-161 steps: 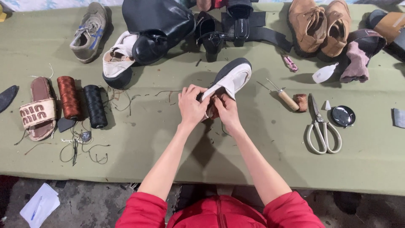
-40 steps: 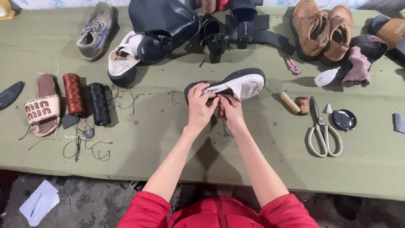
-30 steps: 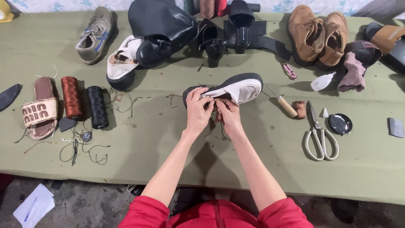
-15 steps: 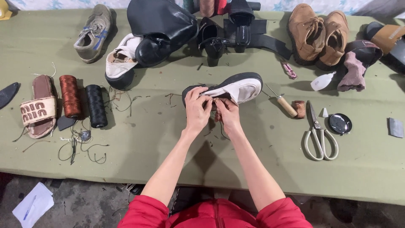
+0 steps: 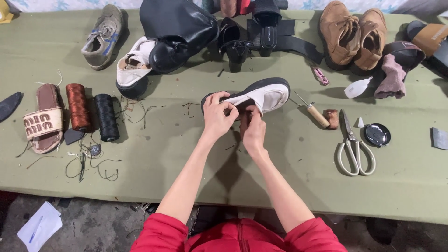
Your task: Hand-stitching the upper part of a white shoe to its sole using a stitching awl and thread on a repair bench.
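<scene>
Shoe [image 5: 263,95], white upper with a thick black sole, lying on its side near the middle of the green table [image 5: 196,154], toe pointing right. Held at its heel end by both hands.

Left hand [image 5: 217,116]: fingers curled together and clamped on the rim of the shoe's heel, thumb on top.

Right hand [image 5: 253,130]: just beside the left, fingers bunched and pinched at the shoe's underside edge; what lies between the fingertips is too small to tell.

To the right of the shoe: awl [image 5: 313,112] with a wooden handle, near the toe; small brown block [image 5: 332,118] touching the awl's handle end; white-handled scissors [image 5: 352,147]; round black tin lid [image 5: 377,134]; white plastic bottle [image 5: 357,87].

To the left: black thread spool [image 5: 106,116] and rust-brown thread spool [image 5: 77,106], side by side; brown slide sandal [image 5: 43,119] beside them; loose thread scraps [image 5: 88,161] in front.

Along the far edge: grey sneaker [image 5: 103,36]; white shoe [image 5: 133,70], partly under a black bag [image 5: 177,28]; black heeled shoes [image 5: 242,32]; pair of tan boots [image 5: 354,32]; pink cloth [image 5: 393,79].

Person wears red sleeves [image 5: 161,233].
</scene>
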